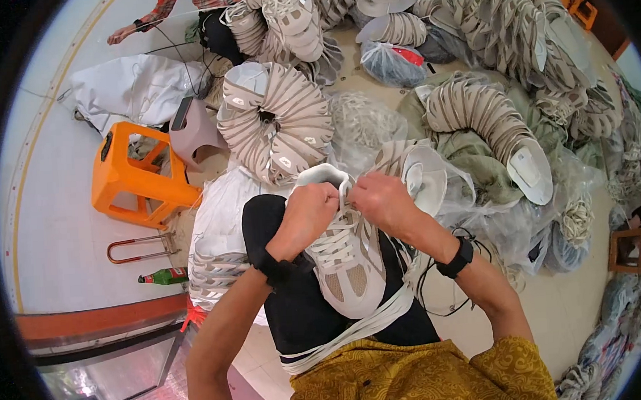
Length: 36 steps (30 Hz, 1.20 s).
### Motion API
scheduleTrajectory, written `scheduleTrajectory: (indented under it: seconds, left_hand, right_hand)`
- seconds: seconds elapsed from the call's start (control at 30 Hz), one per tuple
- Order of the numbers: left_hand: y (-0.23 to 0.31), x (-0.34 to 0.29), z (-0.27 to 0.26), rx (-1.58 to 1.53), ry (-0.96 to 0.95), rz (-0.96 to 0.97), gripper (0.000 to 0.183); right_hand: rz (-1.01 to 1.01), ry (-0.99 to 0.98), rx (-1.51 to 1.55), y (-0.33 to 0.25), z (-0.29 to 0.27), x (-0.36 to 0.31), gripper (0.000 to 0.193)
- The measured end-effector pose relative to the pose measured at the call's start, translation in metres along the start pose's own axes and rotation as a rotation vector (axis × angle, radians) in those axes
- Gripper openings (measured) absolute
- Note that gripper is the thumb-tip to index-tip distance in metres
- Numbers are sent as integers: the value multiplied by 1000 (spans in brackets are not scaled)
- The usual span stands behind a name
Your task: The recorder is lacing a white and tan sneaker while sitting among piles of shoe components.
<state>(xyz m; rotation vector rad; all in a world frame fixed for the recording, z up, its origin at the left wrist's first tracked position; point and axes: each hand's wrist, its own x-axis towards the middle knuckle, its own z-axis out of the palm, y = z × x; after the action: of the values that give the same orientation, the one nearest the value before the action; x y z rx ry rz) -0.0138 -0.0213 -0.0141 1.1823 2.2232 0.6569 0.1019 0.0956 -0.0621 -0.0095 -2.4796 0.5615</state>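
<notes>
A beige and white sneaker upper (352,284) lies across my lap, its toe toward me and its collar away from me. White laces (334,251) criss-cross its front. My left hand (308,216) is closed at the left side of the collar, fingers curled against it. Opposite, my right hand (384,202) pinches the right edge near the top eyelets. Whether a lace end is also between my fingers is hidden. A bundle of loose white laces (349,337) lies over my thighs, just below the toe.
Beyond my hands sits a ring of nested sneaker uppers (276,122); another curved stack (475,108) is to its right. An orange stool (141,173), a grey stool (195,133) and a green bottle (163,276) are at left. Black cable (441,295) lies at right. Another person's hand (121,34) shows far left.
</notes>
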Motion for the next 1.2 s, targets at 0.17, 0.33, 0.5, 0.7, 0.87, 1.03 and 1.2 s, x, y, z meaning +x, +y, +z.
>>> scheduleTrajectory:
  seconds: [0.17,0.33,0.5,0.7,0.87,1.03,1.2]
  left_hand:
    - [6,-1,12,134,146,165,10]
    - [7,-6,14,269,197,231,7]
    - [5,-6,15,149,211,123,7]
    - [3,11,-3,57,-167,66,12]
    - [10,10,-7,250,-220,135,13]
    - [-12,-7,-36,789,162,532,8]
    - [-63,-4,-133,1009,591,203,8]
  right_hand:
    - [-93,-26,-238,-14,-5,2,6]
    - [-41,-141,-350,-23,-3,10,9]
    - [481,-139,325,-8,3,13,8]
    - [347,-38,441,-4,1,3,23]
    - [580,-197,643,0,-11,10,35]
    - [819,-319,1187,12,-29,17,42]
    - [982,-51,1752,17,-37,1,43]
